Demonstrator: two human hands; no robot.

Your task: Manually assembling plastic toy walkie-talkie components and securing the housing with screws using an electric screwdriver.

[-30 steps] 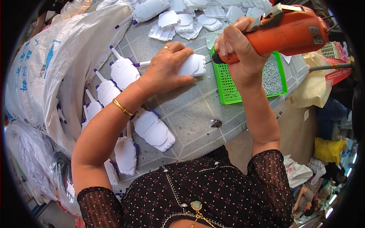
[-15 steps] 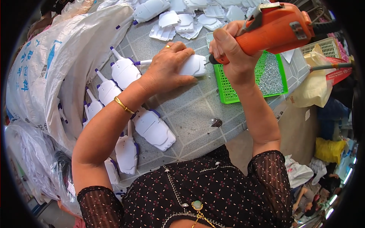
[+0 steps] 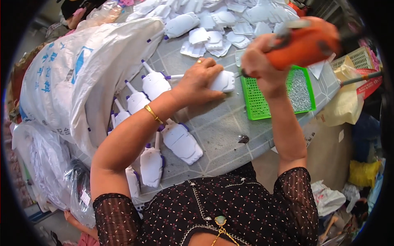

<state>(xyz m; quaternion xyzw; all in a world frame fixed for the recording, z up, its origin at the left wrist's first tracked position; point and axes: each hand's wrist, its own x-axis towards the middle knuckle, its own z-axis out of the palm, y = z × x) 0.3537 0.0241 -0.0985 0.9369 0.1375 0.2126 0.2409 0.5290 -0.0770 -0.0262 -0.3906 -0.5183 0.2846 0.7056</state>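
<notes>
My left hand (image 3: 200, 82) lies over a white plastic toy walkie-talkie (image 3: 224, 82) with a purple-tipped antenna, gripping it on the grey table. My right hand (image 3: 262, 63) is wrapped round an orange electric screwdriver (image 3: 307, 43), blurred by motion. The screwdriver's dark nose is by the right end of the walkie-talkie; whether the bit touches it I cannot tell. Below that hand stands a green perforated basket (image 3: 255, 98), with a heap of small silver screws (image 3: 300, 93) in its right part. Several similar walkie-talkies lie left of my left hand, one (image 3: 182, 142) beneath my forearm.
White plastic shells (image 3: 242, 28) are piled along the far side of the table (image 3: 217, 143). A large white woven sack (image 3: 102, 61) covers the left side. Close to the front edge lies a small dark object (image 3: 243, 139). Bags (image 3: 336, 108) stand off the right edge.
The whole view has shifted, so the table and arms sit farther right. My right hand and the screwdriver are now blurred; my left hand keeps its grip on the walkie-talkie.
</notes>
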